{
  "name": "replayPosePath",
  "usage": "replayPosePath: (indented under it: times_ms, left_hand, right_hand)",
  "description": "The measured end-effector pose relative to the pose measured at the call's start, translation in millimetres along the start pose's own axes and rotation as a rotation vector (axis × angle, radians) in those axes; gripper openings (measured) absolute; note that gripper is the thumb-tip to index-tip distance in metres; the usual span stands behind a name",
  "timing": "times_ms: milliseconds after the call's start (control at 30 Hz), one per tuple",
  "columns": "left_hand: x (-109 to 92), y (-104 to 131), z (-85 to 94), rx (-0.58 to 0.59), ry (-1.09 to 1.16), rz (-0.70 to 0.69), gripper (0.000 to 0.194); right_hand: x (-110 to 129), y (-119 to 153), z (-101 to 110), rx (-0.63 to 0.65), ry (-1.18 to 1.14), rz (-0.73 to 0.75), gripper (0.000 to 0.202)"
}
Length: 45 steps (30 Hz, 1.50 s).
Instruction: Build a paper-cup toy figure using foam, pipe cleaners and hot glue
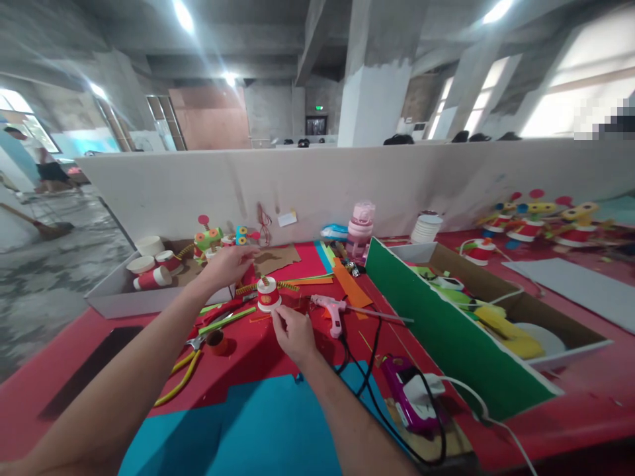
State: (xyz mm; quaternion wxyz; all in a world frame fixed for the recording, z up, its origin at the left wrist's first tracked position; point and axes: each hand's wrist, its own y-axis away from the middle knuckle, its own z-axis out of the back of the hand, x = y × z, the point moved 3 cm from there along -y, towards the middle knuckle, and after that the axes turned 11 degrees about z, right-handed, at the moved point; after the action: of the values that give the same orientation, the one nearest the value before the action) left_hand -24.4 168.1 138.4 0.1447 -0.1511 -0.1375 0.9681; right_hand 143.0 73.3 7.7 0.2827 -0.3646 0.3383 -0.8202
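A red and white paper cup (268, 299) stands upside down at the middle of the table, with folded yellow-green paper strips (288, 286) sticking out at its sides. My right hand (296, 336) pinches its lower rim between thumb and fingers. My left hand (229, 266) is raised beyond and left of the cup, fingers stretched out to the right and apart from it. Just behind that hand, a green-headed paper cup figure (207, 239) is partly hidden. To the right of the cup lies a pink glue gun (331, 313) with a glue stick in its back.
Yellow-handled pliers (186, 370) and a brown tape roll (217, 342) lie at the left, near a box (112, 303) of cups. Blue paper (268, 423) covers the front. A purple power strip (407, 396) with cables and a green-sided box (446, 330) stand at the right.
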Motion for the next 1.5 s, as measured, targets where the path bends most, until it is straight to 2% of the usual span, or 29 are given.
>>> replayPosePath:
  times_ms: [67,167,267,367,433,600,700,767,867,967,1133,1400,1500]
  left_hand:
    - [6,-4,-12.8,0.084,0.008,-0.011,0.047]
    - [9,-8,-41.6,0.237,-0.017,-0.086,0.065]
    - [9,-10,-70.5,0.332,-0.043,-0.087,0.068]
    - [7,-12,-90.2,0.365,-0.014,-0.037,0.063]
    - [2,-14,-96.9,0.336,0.027,-0.029,0.062]
    - [-10,-15,-98.3,0.272,0.093,-0.056,0.063]
    - [-10,-13,-90.0,0.251,0.093,-0.087,0.070]
    - [-7,-12,-83.1,0.221,0.074,-0.075,0.067]
    - [1,-9,-80.9,0.267,0.070,-0.021,0.061]
    - [5,-4,-88.7,0.314,0.104,0.021,0.061]
    - [7,-1,-100.0,0.239,0.153,0.058,0.057]
    - [4,-1,-96.5,0.324,0.122,0.085,0.057]
    - [4,-3,-95.2,0.380,0.135,0.097,0.066]
  right_hand:
    - [1,0,0,0.014,-0.020,0.007,0.025]
    - [4,-1,0,0.026,-0.033,0.002,0.024]
    - [7,0,-2,0.069,-0.054,0.020,0.025]
    - [12,1,-5,0.126,-0.077,0.082,0.026]
    - [13,1,-6,0.137,-0.078,0.117,0.026]
    - [14,0,-3,0.100,-0.076,0.133,0.025]
    - [14,0,-2,0.106,-0.081,0.115,0.026]
    - [15,0,-2,0.121,-0.088,0.107,0.026]
    - [16,0,-3,0.146,-0.093,0.101,0.028]
    - [16,-1,-3,0.149,-0.088,0.095,0.028]
    - [14,0,-2,0.143,-0.085,0.083,0.028]
    - [10,1,-7,0.175,-0.097,0.085,0.027]
    - [9,2,-8,0.179,-0.106,0.074,0.029]
